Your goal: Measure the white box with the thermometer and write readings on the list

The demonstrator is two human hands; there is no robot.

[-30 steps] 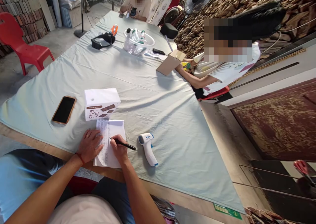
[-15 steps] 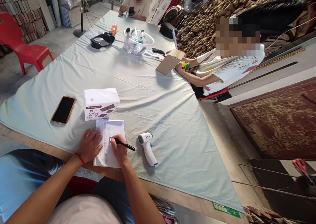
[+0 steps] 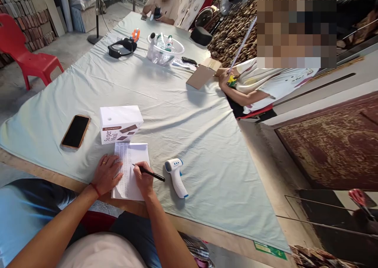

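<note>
My left hand (image 3: 106, 174) lies flat with its fingers spread over the left side of a sheaf of white paper (image 3: 135, 189) filled with columns of small handwriting. Gripped in my right hand (image 3: 143, 180) is a black pen (image 3: 153, 175), its tip at the paper near the written columns. Just beyond the paper's top edge stands a white box (image 3: 121, 120) with brown print. To the right of my right hand lies a white and blue infrared thermometer (image 3: 176, 177). A smartphone (image 3: 76, 131) with a dark screen rests left of the box.
Farther along the cloth-covered table (image 3: 206, 161) are a headset-like black strap (image 3: 122, 48), a clear basin (image 3: 177, 47) with bottles, and an open cardboard box (image 3: 201, 77). Beside that box, a person's hands (image 3: 226, 80) hold a tape measure (image 3: 232, 80). Another person (image 3: 162, 6) sits at the far end.
My right hand and the pen have shifted slightly right; my left hand stays put. The person on the right has moved their hands away from the cardboard box, with more tape drawn out.
</note>
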